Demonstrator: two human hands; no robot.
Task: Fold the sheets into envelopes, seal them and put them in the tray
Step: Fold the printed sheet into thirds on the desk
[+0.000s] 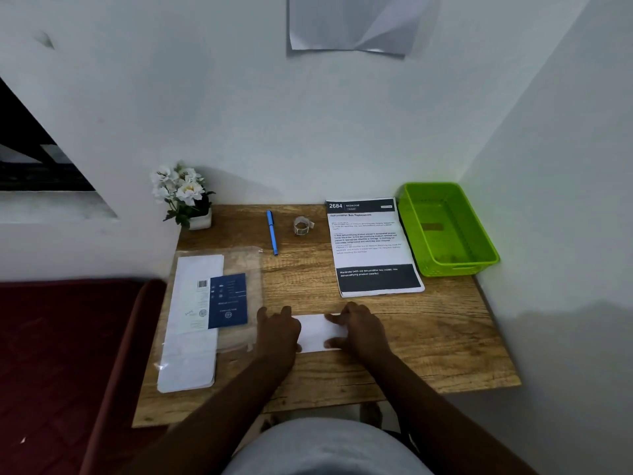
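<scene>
A small folded white sheet [317, 332] lies flat on the wooden table near its front middle. My left hand [277, 329] presses on its left end, fingers spread over the paper. My right hand [356, 329] rests on its right end, thumb and fingers pinching the edge. A green plastic tray [479, 248] stands at the back right corner with nothing visible inside. A clear pack of white envelopes [197, 323] with a blue card lies at the left. A roll of stickers [302, 225] sits at the back middle.
A blue pen [272, 232] lies beside the sticker roll. A printed instruction sheet [371, 245] lies left of the tray. A white flower pot [188, 200] stands at the back left corner. Walls close the table at back and right; a dark red seat [68, 354] is left.
</scene>
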